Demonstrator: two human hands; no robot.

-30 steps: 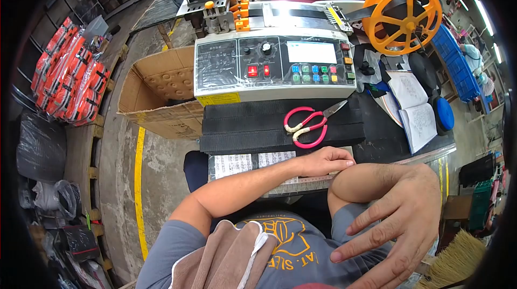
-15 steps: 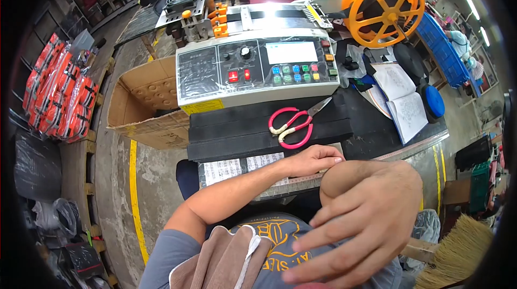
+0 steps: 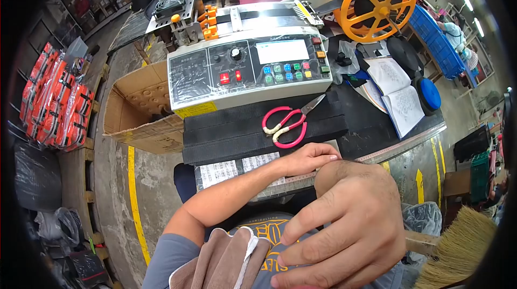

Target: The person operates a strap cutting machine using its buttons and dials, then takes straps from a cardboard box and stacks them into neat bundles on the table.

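My left hand (image 3: 311, 158) rests at the table's front edge, fingers curled in and close against my right forearm; nothing shows in it. Large and close to the camera, my right hand (image 3: 350, 230) is raised in front of my chest. Its fingers are loosely bent and spread, holding nothing visible. Scissors with red handles (image 3: 284, 127) lie on black webbing strips (image 3: 226, 133) just beyond my left hand. Printed label sheets (image 3: 218, 173) and a ruler (image 3: 301, 183) lie along the front edge, partly covered by my left arm.
Behind the strips stands a white control-panel machine (image 3: 250, 71), with an orange reel (image 3: 377, 11) at its right. An open notebook (image 3: 398, 95) lies on the right. A cardboard box (image 3: 142, 111) stands left of the table, and a broom (image 3: 458, 251) is at lower right.
My right hand has shifted slightly left and down, its fingers curling a little more. The view has turned slightly. My left hand stays at the table edge.
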